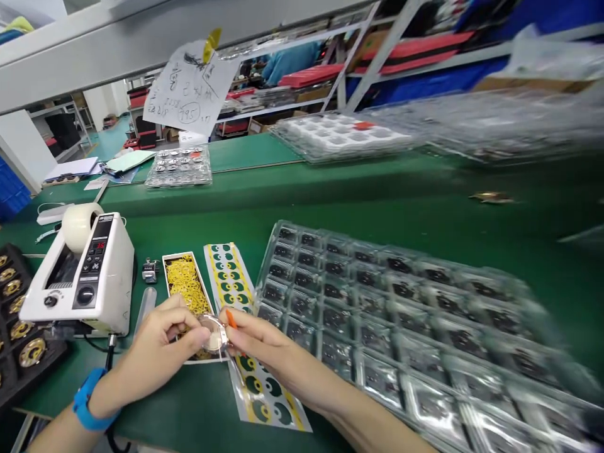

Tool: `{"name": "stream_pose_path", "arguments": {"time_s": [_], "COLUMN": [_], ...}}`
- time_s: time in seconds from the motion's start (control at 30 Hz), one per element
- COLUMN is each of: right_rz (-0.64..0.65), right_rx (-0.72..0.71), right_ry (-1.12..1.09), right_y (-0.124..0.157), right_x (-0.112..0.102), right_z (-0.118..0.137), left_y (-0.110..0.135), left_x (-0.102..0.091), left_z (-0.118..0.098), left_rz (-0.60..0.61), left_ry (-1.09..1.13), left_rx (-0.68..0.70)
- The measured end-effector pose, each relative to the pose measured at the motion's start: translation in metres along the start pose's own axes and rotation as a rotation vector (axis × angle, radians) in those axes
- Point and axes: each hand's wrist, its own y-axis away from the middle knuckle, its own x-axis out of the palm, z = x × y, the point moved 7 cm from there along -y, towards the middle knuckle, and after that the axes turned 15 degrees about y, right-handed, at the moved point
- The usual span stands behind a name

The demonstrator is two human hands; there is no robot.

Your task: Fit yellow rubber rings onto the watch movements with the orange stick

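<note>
A long green counter fills the view, with a large clear plastic tray of black parts in rows of pockets on its right; blur and the picture's edge hide the full count. Further back are two more clear trays, one of silver pieces and one of white pockets. A white tape dispenser with one roll stands left, beside a black tray holding at least six gold rings, cut off by the frame. One white box of yellow loops lies beside a printed sheet of green and yellow circles. A small metal tally counter stands nearby. The left hand, wearing a blue wristband, grips a round silver-rimmed disc above the box. The right hand pinches a thin orange sliver against the disc's rim; its exact shape is hard to make out.
</note>
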Motion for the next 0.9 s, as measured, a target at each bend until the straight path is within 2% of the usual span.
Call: {"name": "stream_pose_path", "arguments": {"time_s": [0.23, 0.57, 0.77, 0.9], "right_rz": [-0.004, -0.004, -0.030, -0.056], "right_rx": [0.022, 0.066, 0.068, 0.061], "right_ry": [0.076, 0.120, 0.195, 0.173], "right_y": [0.000, 0.001, 0.002, 0.003], "right_x": [0.001, 0.001, -0.001, -0.004], "right_z": [-0.001, -0.011, -0.009, -0.005], "left_y": [0.004, 0.002, 0.006, 0.009], "left_x": [-0.002, -0.001, 0.000, -0.013], "left_z": [0.005, 0.003, -0.001, -0.012], "left_rz": [-0.005, -0.023, -0.107, -0.255], "left_ry": [0.010, -0.020, -0.234, -0.444], "left_rx": [-0.051, -0.007, 0.134, 0.284]}}
